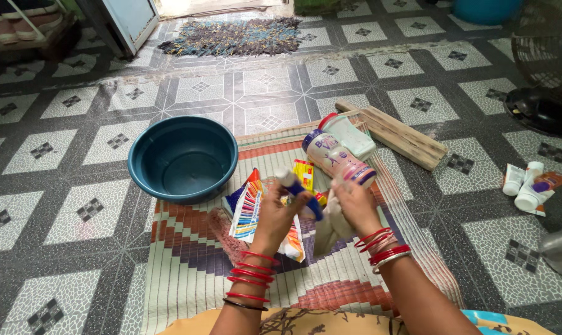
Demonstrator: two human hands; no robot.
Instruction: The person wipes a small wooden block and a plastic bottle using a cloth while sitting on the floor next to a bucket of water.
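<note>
My left hand [279,214] grips a small blue-and-white tube-like bottle [298,191] above the woven mat [188,273]. My right hand [355,205] holds a pale crumpled cloth [332,226] right next to the bottle, touching its lower end. Both wrists wear red bangles. Just beyond my hands lie a white jar with a printed label [338,159], a white plastic bottle with a red cap [349,134] and several colourful packets [248,208] on the mat.
A dark teal plastic basin [183,158] sits at the mat's far left corner. A wooden plank [395,133] lies beyond the bottles. White tubes [529,186] rest on the tiled floor at right, near a fan base [541,108]. A doormat [231,36] lies farther off.
</note>
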